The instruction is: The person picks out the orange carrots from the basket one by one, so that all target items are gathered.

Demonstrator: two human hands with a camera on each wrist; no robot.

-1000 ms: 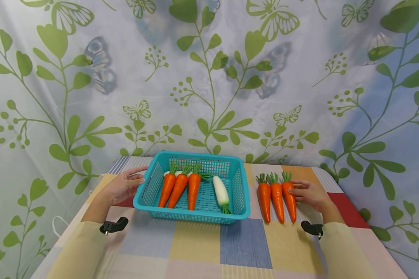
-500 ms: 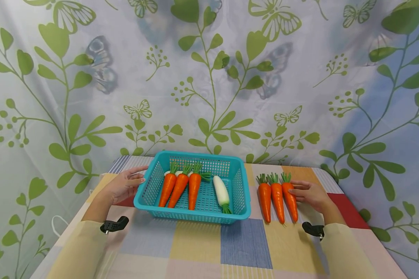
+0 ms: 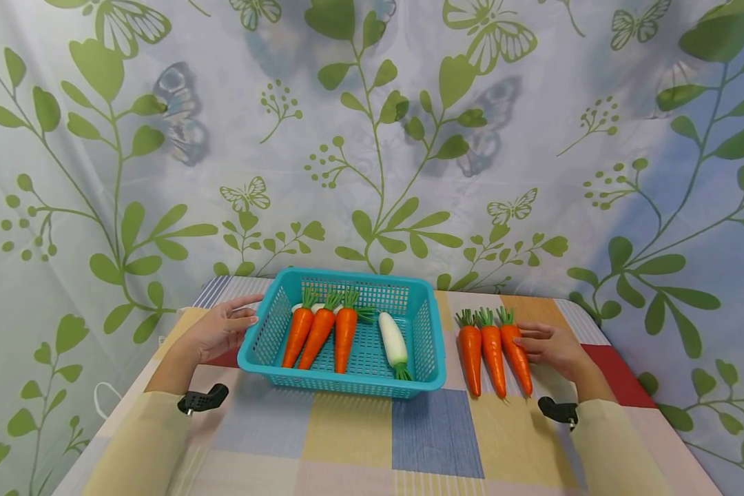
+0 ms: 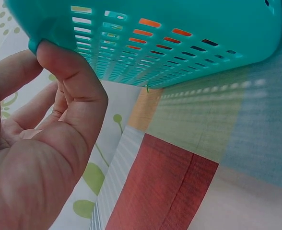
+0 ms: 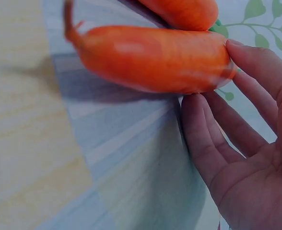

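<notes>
A turquoise plastic basket [image 3: 355,391] stands left of centre. Inside, three orange carrots [image 3: 344,341] lie side by side over mostly hidden white radishes, and one white radish [image 3: 393,339] lies apart on the right. My left hand [image 3: 220,332] pinches the basket's left rim, its thumb bent under the edge in the left wrist view. Three more carrots lie in a row on the cloth to the right. My right hand [image 3: 552,350] holds the rightmost carrot [image 5: 155,60] near its leafy end, thumb on top and fingertips along the side.
A patchwork cloth [image 3: 347,441] covers the table. A curtain [image 3: 372,138] with leaves and butterflies hangs right behind it. The middle carrot [image 3: 492,358] and the left carrot [image 3: 470,358] lie close beside the held one. A white cable [image 3: 102,399] loops at the left edge.
The carrot under my right hand has turned slightly, its tip swinging right and its leaves left. My left hand and the basket keep their place.
</notes>
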